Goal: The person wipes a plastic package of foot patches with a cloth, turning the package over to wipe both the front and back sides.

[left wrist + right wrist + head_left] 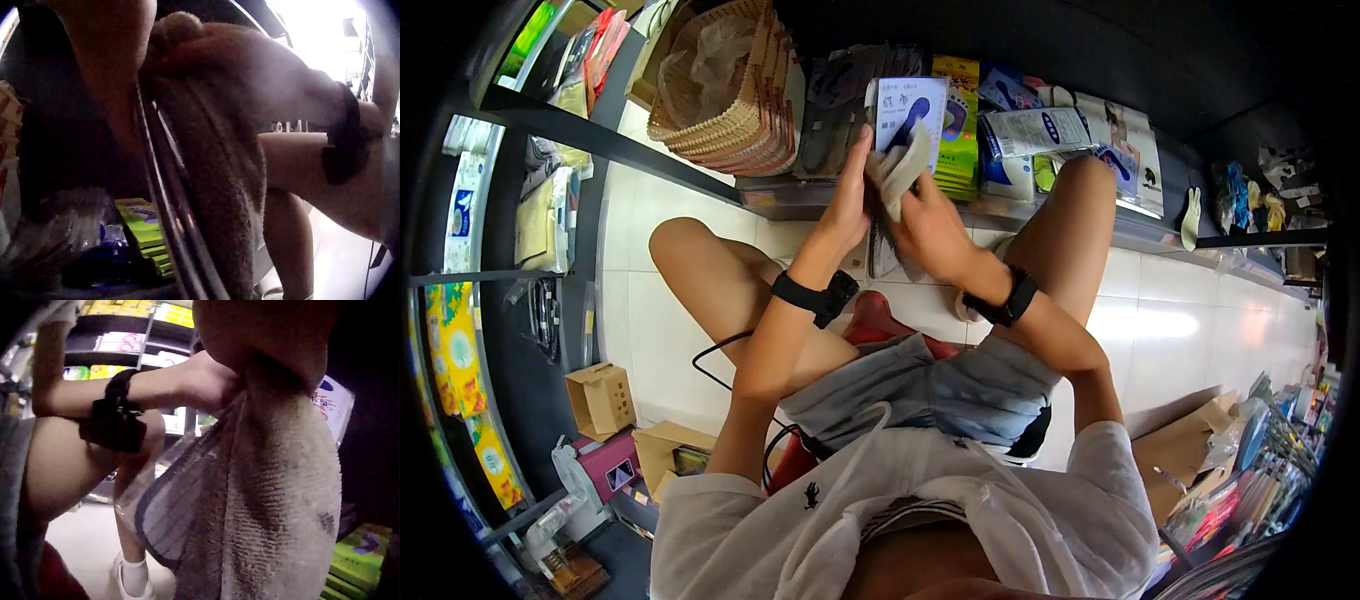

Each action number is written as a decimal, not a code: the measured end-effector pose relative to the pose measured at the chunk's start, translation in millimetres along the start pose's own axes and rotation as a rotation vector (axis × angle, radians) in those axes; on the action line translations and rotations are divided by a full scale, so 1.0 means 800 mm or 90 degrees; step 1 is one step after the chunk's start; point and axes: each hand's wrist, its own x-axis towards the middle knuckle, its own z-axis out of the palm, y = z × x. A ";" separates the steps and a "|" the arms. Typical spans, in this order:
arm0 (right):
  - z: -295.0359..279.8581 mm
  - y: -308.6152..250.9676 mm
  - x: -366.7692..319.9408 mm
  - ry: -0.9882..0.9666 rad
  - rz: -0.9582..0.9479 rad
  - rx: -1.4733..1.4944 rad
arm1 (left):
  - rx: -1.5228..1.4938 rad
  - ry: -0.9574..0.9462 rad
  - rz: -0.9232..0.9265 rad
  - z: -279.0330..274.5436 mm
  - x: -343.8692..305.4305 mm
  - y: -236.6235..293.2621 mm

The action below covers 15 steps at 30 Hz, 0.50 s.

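My left hand [850, 205] grips a clear plastic pack of insoles [913, 100] by its left edge, holding it upright. Its white card shows a dark blue footprint; in the right wrist view a grey insole with a dark border [169, 519] shows through the plastic. My right hand [933, 232] holds a greyish, fuzzy cloth [281, 487] against the front of the pack. Part of the cloth stands up over the card, and the rest hangs down along the pack. In the left wrist view, the pack's shiny edge [181, 231] runs beside the cloth.
Ahead is a low shelf with stacked woven baskets [730, 90], yellow-green packs [960, 130] and a silver-white packet [1035, 132]. Dark shelving with goods [545, 220] stands at left. Cardboard boxes [600, 398] sit on the left; more cardboard [1180, 450] lies at right.
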 end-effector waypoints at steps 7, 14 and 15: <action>-0.022 0.034 0.014 0.135 0.123 0.056 | -0.005 -0.032 -0.034 -0.006 -0.008 0.011; -0.021 0.041 0.011 0.159 0.100 0.107 | 0.373 -0.121 0.123 0.006 -0.012 -0.017; -0.019 0.039 0.010 0.152 0.102 0.131 | 0.372 -0.118 0.124 0.005 -0.009 -0.023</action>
